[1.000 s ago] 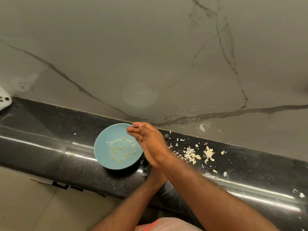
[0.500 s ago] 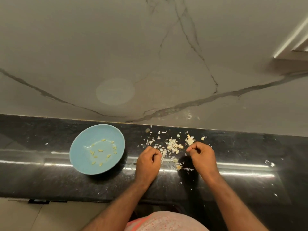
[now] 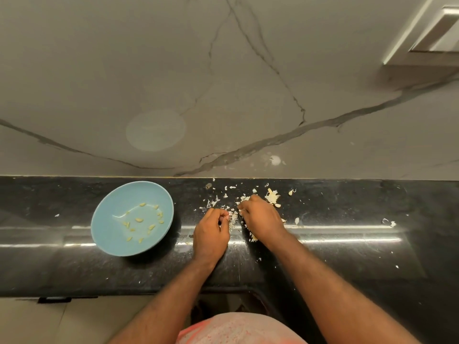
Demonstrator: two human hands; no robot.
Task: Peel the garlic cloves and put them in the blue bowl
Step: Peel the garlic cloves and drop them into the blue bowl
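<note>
mid-peel, by the look of it, at centre frame. left hand curled, thumb and forefinger pinching a pale piece at the edge of the scraps; clove or mere skin, impossible to tell. right hand just beside it on the right, fingers bent down into the litter of skins; hard to say whether pinching anything. blue bowl at left of centre on the black counter, near the left hand but apart, holding a scatter of peeled cloves. next, probably: strip off the last skin with both sets of fingertips, then carry the bare clove leftward and drop it inside the rim.
</note>
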